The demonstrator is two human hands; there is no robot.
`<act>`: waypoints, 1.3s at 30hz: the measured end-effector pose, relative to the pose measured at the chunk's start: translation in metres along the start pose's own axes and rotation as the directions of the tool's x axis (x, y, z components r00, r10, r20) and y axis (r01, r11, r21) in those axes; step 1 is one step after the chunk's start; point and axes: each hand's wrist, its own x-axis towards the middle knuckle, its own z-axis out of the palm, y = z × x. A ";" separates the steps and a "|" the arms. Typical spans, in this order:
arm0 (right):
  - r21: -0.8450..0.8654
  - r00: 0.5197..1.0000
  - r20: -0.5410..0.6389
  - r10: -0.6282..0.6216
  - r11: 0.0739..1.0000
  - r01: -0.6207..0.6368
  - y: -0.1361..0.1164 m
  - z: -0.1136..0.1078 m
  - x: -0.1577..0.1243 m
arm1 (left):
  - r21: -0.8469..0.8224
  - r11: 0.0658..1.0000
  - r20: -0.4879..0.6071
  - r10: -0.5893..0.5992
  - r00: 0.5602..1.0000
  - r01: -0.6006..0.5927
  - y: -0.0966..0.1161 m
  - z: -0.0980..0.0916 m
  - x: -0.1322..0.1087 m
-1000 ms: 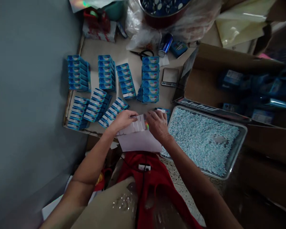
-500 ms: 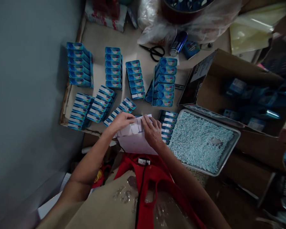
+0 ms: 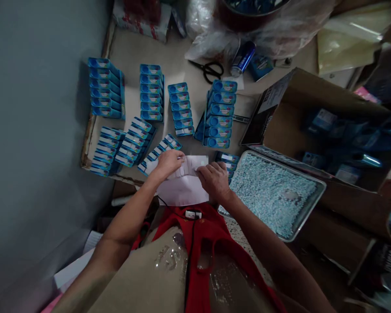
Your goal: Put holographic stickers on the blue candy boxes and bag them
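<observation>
Head view, looking down. The left hand is curled, fingertips pinched on the top strip of a white sheet, where a row of small white labels sits. The right hand is half closed and grips the same sheet at its right edge, thumb on top. It may be lifting one label, but the blur makes that hard to call. The sheet hangs over the near edge of the counter, directly between and under both hands, with its lower half toward the person's red top.

Rows of blue boxes stand just beyond the fingers, and a metal tray of pale blue pellets lies just right of the right hand. Behind it is an open cardboard box. Its flap has dark lettering, too smeared to read, and the print on the blue boxes is too small. Scissors lie farther back.
</observation>
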 end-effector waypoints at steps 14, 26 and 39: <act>0.816 0.912 0.142 0.384 0.476 -0.327 0.033 -0.106 0.092 | -0.913 0.313 -0.274 0.006 0.962 -0.262 0.040 -0.025 0.009; 0.828 0.851 0.092 0.517 0.435 -0.354 0.054 -0.101 0.129 | -0.950 0.161 -0.280 -0.065 0.958 -0.267 0.076 -0.063 0.050; 0.689 0.814 -0.068 0.576 0.617 -0.379 0.067 -0.114 0.169 | -0.845 0.393 -0.365 0.073 0.928 -0.363 0.079 -0.107 0.091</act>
